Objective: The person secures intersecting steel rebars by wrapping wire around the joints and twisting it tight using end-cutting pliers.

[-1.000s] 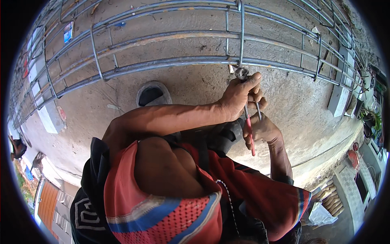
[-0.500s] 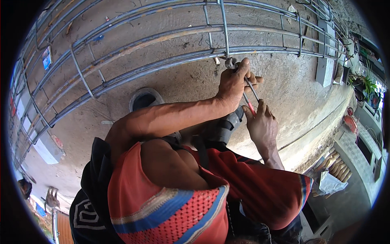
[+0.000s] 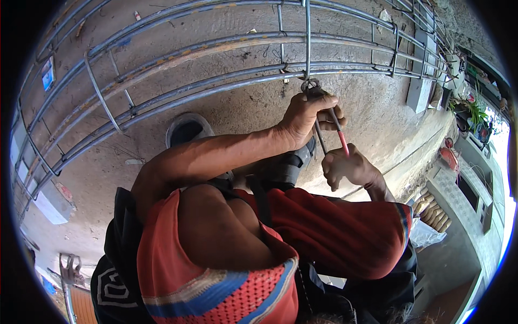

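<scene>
Between one and two o'clock from the middle of the view, the left hand (image 3: 303, 117) has its fingers curled close around the upper part of a pair of pincers (image 3: 319, 131). The tool's head points toward twelve, just beside the foot of a steel hoop (image 3: 308, 56) where it meets the lower long bars of the cage (image 3: 178, 58). At three o'clock the right hand (image 3: 353, 167) is at the lower ends of the handles, one red and one dark — its fingers are bent and blurred, so how firmly they grip cannot be told.

As for progress, the cage already has its shape: hoops stand around the long bars, another leaning one (image 3: 102, 96) at ten o'clock, and what looks like a dark twist of wire (image 3: 285, 68) sits at a nearby crossing. The joint beside the pincers seems unfinished, judging by the tool there — but whether wire is in its jaws, or which other crossings remain loose, is too small to tell.
</scene>
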`<state>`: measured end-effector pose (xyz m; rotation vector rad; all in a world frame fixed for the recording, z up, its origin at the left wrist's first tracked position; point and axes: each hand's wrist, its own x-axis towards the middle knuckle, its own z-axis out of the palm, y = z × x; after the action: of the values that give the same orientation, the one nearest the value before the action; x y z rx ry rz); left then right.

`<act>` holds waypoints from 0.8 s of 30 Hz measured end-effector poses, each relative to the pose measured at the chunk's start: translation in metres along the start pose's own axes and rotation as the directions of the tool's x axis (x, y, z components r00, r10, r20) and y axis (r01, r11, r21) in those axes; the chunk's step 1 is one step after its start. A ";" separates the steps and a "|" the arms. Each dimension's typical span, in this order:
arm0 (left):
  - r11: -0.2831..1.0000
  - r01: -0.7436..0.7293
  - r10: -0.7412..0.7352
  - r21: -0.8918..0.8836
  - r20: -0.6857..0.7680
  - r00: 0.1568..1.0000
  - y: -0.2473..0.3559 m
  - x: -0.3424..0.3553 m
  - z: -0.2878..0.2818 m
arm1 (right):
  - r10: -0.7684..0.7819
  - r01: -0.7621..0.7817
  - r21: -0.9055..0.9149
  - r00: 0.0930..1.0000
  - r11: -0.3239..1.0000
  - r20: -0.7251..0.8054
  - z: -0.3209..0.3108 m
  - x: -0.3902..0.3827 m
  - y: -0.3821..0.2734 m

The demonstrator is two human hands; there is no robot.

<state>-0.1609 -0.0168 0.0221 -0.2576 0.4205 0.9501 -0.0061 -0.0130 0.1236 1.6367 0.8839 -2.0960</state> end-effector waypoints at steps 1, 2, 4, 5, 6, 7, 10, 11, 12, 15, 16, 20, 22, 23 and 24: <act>1.000 0.009 -0.009 -0.004 -0.010 1.000 -0.001 -0.004 -0.002 | -0.005 0.003 0.085 1.000 0.996 0.020 0.008 0.004 0.010; 0.997 0.061 -0.062 -0.039 -0.025 0.998 0.001 -0.003 -0.002 | -0.071 0.070 0.119 0.997 0.990 0.005 0.015 0.012 0.020; 0.996 0.087 -0.088 -0.018 -0.069 0.994 0.002 -0.002 -0.004 | -0.193 0.189 0.200 0.981 0.961 0.001 0.025 0.034 0.045; 0.996 0.085 -0.085 -0.008 -0.078 0.993 0.004 0.000 -0.009 | -0.241 0.240 0.205 0.970 0.949 -0.021 0.030 0.041 0.045; 0.990 0.129 -0.127 0.056 -0.030 0.991 0.007 0.003 -0.017 | -0.318 0.319 0.200 0.947 0.926 -0.036 0.034 0.053 0.054; 0.977 0.176 -0.178 0.118 0.005 0.984 0.012 0.000 -0.021 | -0.387 0.389 0.204 0.921 0.899 -0.048 0.045 0.065 0.061; 0.954 0.173 -0.184 0.245 0.024 0.983 0.021 -0.001 -0.025 | -0.500 0.514 0.206 0.858 0.832 -0.121 0.068 0.084 0.068; 0.937 0.183 -0.202 0.296 0.036 0.979 0.023 -0.001 -0.026 | -0.522 0.542 0.199 0.840 0.816 -0.149 0.071 0.089 0.067; 0.923 0.186 -0.206 0.336 0.023 0.978 0.026 0.000 -0.027 | -0.527 0.545 0.208 0.838 0.812 -0.142 0.072 0.097 0.069; 0.906 0.150 -0.213 0.396 0.119 0.970 0.031 0.003 -0.032 | -0.535 0.560 0.173 0.827 0.810 -0.175 0.071 0.107 0.071; 0.903 0.152 -0.215 0.402 0.117 0.970 0.029 0.004 -0.031 | -0.512 0.514 0.312 0.854 0.799 -0.097 0.071 0.100 0.070; 0.975 0.113 -0.125 0.190 0.054 0.991 0.012 -0.001 -0.011 | -0.514 -0.009 0.818 0.774 0.576 0.370 0.037 0.079 0.081; 0.979 0.108 -0.094 0.172 -0.090 0.992 0.008 0.001 0.001 | -0.525 -0.061 0.851 0.764 0.521 0.376 0.023 0.073 0.083; 0.978 0.118 -0.105 0.174 -0.081 0.991 0.003 0.003 0.001 | -0.452 -0.044 0.796 0.803 0.603 0.387 0.016 0.066 0.079; 0.983 0.084 -0.071 0.163 -0.082 0.994 -0.003 0.008 0.002 | -0.376 -0.033 0.733 0.842 0.679 0.386 0.012 0.057 0.074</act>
<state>-0.1539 -0.0125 0.0202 -0.1576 0.5529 0.8259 0.0137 -0.0703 0.0511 1.1365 -0.0058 -3.0695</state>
